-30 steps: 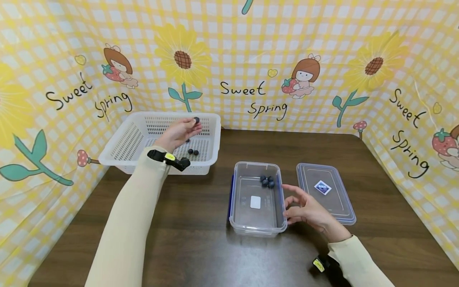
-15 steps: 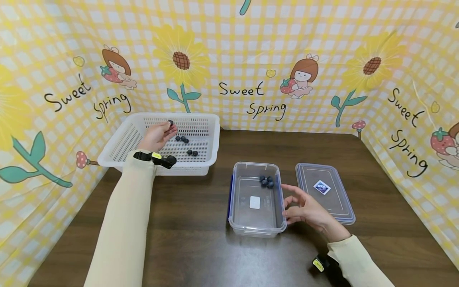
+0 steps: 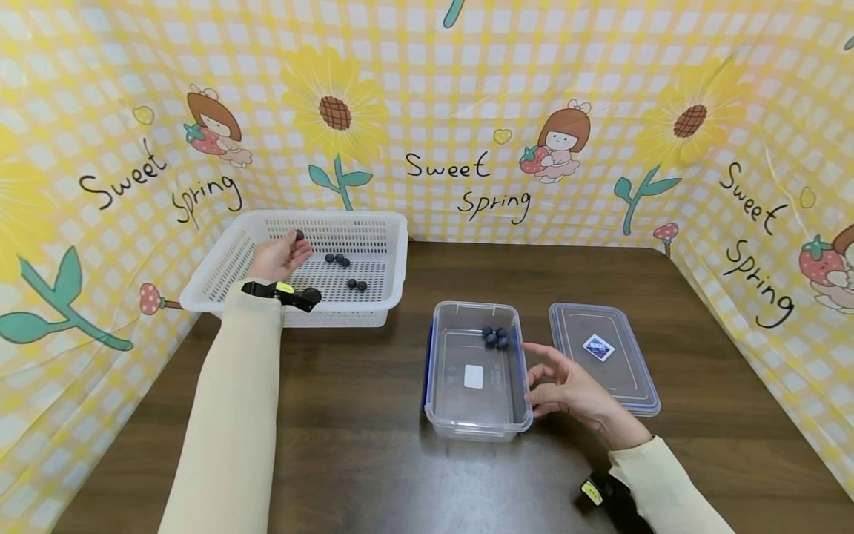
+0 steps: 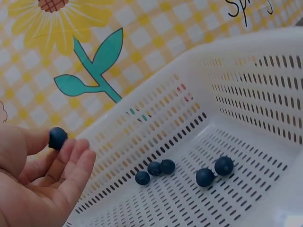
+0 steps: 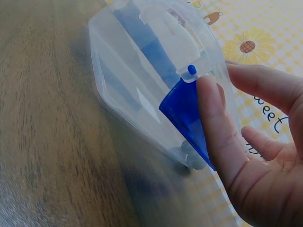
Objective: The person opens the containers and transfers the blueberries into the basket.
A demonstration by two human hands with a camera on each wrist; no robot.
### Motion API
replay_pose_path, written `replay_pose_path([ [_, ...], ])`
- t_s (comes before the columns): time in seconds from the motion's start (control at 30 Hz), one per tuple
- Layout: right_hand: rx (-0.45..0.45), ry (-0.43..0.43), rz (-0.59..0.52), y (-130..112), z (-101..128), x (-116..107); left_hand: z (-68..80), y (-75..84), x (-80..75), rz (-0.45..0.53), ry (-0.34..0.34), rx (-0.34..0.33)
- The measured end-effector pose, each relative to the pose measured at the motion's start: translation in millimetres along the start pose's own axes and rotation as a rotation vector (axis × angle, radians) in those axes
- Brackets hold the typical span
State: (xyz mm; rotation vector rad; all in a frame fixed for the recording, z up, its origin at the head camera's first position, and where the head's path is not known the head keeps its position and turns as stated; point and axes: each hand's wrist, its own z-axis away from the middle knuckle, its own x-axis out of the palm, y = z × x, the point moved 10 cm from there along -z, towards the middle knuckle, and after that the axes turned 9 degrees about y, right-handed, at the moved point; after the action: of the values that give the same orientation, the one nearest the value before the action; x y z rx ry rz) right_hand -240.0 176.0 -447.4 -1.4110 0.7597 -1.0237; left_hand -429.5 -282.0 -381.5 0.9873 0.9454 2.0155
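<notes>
Left hand (image 3: 272, 259) has a dark berry (image 3: 299, 234) pinched between thumb and fingertips over the left part of the white basket (image 3: 340, 319), three loose berries (image 3: 339, 258) to its right and a berry pair (image 3: 362, 285) nearer! Across on the right, the right hand (image 3: 577, 393) spreads its fingers, touching the clear container's (image 3: 450, 404) right side, a berry cluster (image 3: 491, 341) sitting far right inside, the lid (image 3: 623, 371) lying just beyond to the right.

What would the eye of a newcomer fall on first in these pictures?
Probably the yellow checked cloth, printed with sunflowers, behind the table. Next, the white basket at the left, where the left hand pinches a dark berry, and the clear container near the middle, touched by the right hand.
</notes>
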Motion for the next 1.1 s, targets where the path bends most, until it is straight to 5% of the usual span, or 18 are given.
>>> replay_pose_path([
  [0.57,0.008,0.019,0.001,-0.5,1.1,0.9,6.8,-11.2,16.8,-0.013,-0.068,-0.005],
  [0.9,0.012,0.020,0.001,0.5,0.7,0.5,21.0,-23.0,63.6,-0.151,-0.177,0.053],
  [1.1,0.009,0.018,0.001,0.6,-0.1,0.1,37.2,-46.6,99.6,-0.266,-0.278,0.072],
])
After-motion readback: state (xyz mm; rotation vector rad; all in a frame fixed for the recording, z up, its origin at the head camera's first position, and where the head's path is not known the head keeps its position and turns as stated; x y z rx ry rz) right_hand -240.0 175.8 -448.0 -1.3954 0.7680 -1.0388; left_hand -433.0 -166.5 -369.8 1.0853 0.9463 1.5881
